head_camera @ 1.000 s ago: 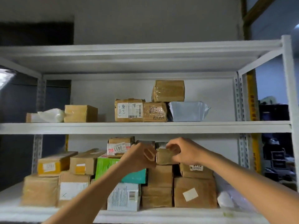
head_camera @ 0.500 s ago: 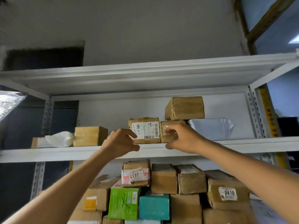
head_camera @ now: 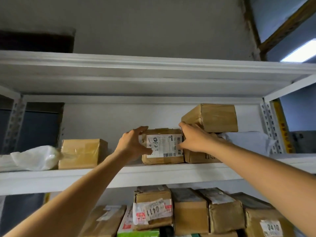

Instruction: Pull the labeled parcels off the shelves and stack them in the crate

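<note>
Shelving: a white metal shelf (head_camera: 153,175) was seen from below, with parcels carried on two levels.
Lower level: brown boxes were packed side by side, one marked 0411 box (head_camera: 153,209) and one 0410 box (head_camera: 271,228).
Upper stack: a tilted box (head_camera: 213,117) was propped on the neighbouring box (head_camera: 198,157).
Parcel: the labeled parcel (head_camera: 164,146) was stood on the middle shelf, its label faced outward, the neighbouring box touched on its right.
Left: the left hand (head_camera: 132,146) was clamped on the parcel's left edge, fingers over the top.
Right: the right hand (head_camera: 193,139) was curled round its upper right corner.
</note>
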Demonstrator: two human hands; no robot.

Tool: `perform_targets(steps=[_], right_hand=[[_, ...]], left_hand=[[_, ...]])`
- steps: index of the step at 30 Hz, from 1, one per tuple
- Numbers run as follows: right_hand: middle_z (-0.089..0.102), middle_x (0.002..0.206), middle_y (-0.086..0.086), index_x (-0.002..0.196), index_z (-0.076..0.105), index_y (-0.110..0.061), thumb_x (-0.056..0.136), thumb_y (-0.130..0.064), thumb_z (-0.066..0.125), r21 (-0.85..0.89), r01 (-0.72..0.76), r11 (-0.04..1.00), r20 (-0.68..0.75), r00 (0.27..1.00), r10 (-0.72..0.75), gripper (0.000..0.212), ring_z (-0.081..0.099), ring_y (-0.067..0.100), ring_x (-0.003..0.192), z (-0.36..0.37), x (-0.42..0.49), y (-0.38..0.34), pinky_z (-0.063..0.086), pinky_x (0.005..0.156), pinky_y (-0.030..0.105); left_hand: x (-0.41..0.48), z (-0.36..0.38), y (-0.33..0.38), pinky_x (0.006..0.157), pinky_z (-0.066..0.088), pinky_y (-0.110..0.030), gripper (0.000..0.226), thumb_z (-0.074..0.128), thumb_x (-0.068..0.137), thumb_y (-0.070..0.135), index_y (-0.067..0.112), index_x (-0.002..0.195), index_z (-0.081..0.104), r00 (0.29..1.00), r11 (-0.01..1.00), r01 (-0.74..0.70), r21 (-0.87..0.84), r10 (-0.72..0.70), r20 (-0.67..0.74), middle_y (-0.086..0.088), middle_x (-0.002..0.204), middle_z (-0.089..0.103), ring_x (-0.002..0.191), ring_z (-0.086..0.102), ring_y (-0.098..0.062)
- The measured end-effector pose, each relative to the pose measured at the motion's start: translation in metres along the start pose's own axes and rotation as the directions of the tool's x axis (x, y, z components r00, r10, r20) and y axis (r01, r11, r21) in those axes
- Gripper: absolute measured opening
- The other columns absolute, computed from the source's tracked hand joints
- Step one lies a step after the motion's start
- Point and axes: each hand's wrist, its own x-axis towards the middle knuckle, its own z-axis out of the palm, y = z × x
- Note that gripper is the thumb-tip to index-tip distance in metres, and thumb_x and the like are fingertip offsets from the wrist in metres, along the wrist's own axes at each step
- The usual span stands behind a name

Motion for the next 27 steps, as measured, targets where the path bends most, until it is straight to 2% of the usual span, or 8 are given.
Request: perform_targets(steps=[3,8,12,16,20,22,25,27], right_hand=[[0.059,0.115,0.006,0.121,0.05,-0.012,0.079,-0.023,0.077,-0.015,-0.017,1.0,-0.011,1.0,0.017,0.051,0.058,0.023,0.101,0.011,0.011,0.005,0.053,0.086,0.043],[0.06,0.115,0.001,0.124,0.053,-0.02,0.074,-0.01,0.08,0.093,-0.038,0.995,-0.068,0.997,0.044,0.058,0.058,0.02,0.104,0.02,0.021,0.008,0.053,0.089,0.038],[0.058,0.125,0.004,0.132,0.051,-0.021,0.077,0.007,0.061,0.164,-0.038,0.986,-0.049,0.998,0.046,0.062,0.057,0.022,0.111,0.015,0.02,0.005,0.054,0.092,0.037],[0.058,0.125,0.008,0.129,0.054,-0.01,0.08,0.012,0.055,0.208,-0.061,0.976,-0.014,0.998,0.065,0.054,0.056,0.025,0.116,0.008,0.009,-0.003,0.051,0.097,0.039],[0.059,0.128,0.012,0.128,0.055,-0.004,0.082,0.015,0.053,0.26,-0.058,0.964,-0.022,0.998,0.066,0.05,0.056,0.025,0.119,0.001,0.001,-0.008,0.05,0.099,0.036],[0.057,0.133,0.011,0.133,0.052,-0.004,0.082,0.015,0.054,0.292,-0.046,0.955,-0.035,0.998,0.059,0.054,0.053,0.025,0.124,0.0,0.0,-0.009,0.049,0.1,0.032],[0.053,0.14,0.01,0.139,0.048,-0.006,0.082,0.011,0.06,0.343,-0.019,0.939,-0.076,0.996,0.048,0.062,0.051,0.023,0.128,-0.002,-0.003,-0.013,0.046,0.102,0.027],[0.053,0.14,0.01,0.139,0.047,-0.004,0.081,0.013,0.059,0.401,-0.012,0.916,-0.096,0.994,0.055,0.061,0.051,0.023,0.128,-0.003,-0.008,-0.017,0.047,0.098,0.024]], left_hand=[[0.009,0.015,-0.007,0.091,0.053,-0.035,0.085,0.084,0.066,0.006,0.026,0.14,0.045,0.999,0.996,0.005,-0.09,-0.002,0.037,-0.003,0.128,0.062,0.112,0.061,-0.026],[0.013,0.024,-0.016,0.078,0.059,-0.034,0.067,0.085,0.062,-0.002,0.025,0.115,0.054,0.996,0.981,0.051,-0.188,-0.063,-0.06,-0.005,0.119,0.062,0.097,0.066,-0.026],[0.004,0.013,-0.017,0.062,0.046,-0.014,0.067,0.082,0.064,-0.004,0.025,0.119,0.058,0.992,0.953,0.094,-0.287,-0.113,-0.051,-0.001,0.114,0.063,0.096,0.06,-0.02],[-0.006,0.012,-0.003,0.055,0.041,-0.01,0.073,0.083,0.062,-0.005,0.025,0.123,0.058,0.989,0.919,0.124,-0.374,-0.146,-0.031,-0.001,0.115,0.06,0.096,0.056,-0.019],[-0.015,0.019,0.006,0.051,0.041,-0.012,0.087,0.079,0.063,-0.013,0.023,0.136,0.048,0.974,0.85,0.141,-0.507,-0.212,-0.084,-0.001,0.119,0.056,0.098,0.055,-0.021],[-0.019,0.021,0.007,0.052,0.048,-0.015,0.089,0.074,0.063,-0.02,0.022,0.137,0.048,0.97,0.786,0.118,-0.607,-0.222,-0.098,-0.003,0.122,0.056,0.098,0.058,-0.022],[-0.023,0.017,0.009,0.066,0.058,-0.03,0.089,0.069,0.062,-0.026,0.02,0.135,0.05,0.961,0.637,0.108,-0.763,-0.263,-0.083,-0.008,0.121,0.056,0.102,0.062,-0.028],[-0.027,0.011,0.009,0.074,0.059,-0.04,0.09,0.068,0.061,-0.028,0.019,0.136,0.048,0.959,0.62,0.094,-0.779,-0.266,-0.097,-0.01,0.12,0.055,0.104,0.061,-0.03]])
